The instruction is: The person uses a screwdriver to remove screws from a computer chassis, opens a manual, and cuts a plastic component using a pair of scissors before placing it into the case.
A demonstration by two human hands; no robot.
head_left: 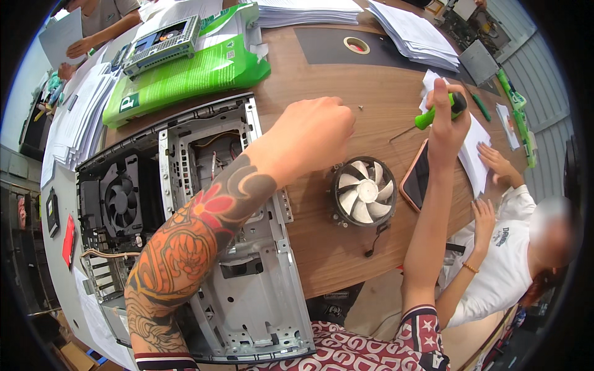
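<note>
The wooden table [346, 247] carries all the work. On its left side lies my opened computer case [247, 297], panel removed, with a black internal fan [122, 201] seated in its far compartment. Beyond the case sit a green package [185, 77] and stacks of paper [408, 31]. Just right of the case, apart from it, the round cooler fan [364, 191] with white blades lies flat on the table, its cable trailing toward the near edge. A phone [416, 176] lies just beside the fan's right side.

My left hand [315, 133] hovers above the table past the case, fingers curled narrow; whether it holds anything I cannot tell. A small screw [361, 107] lies on the table just beyond its knuckles.

My right hand [447, 120] is clamped around the green-handled screwdriver [439, 111], whose shaft points left and downward.
</note>
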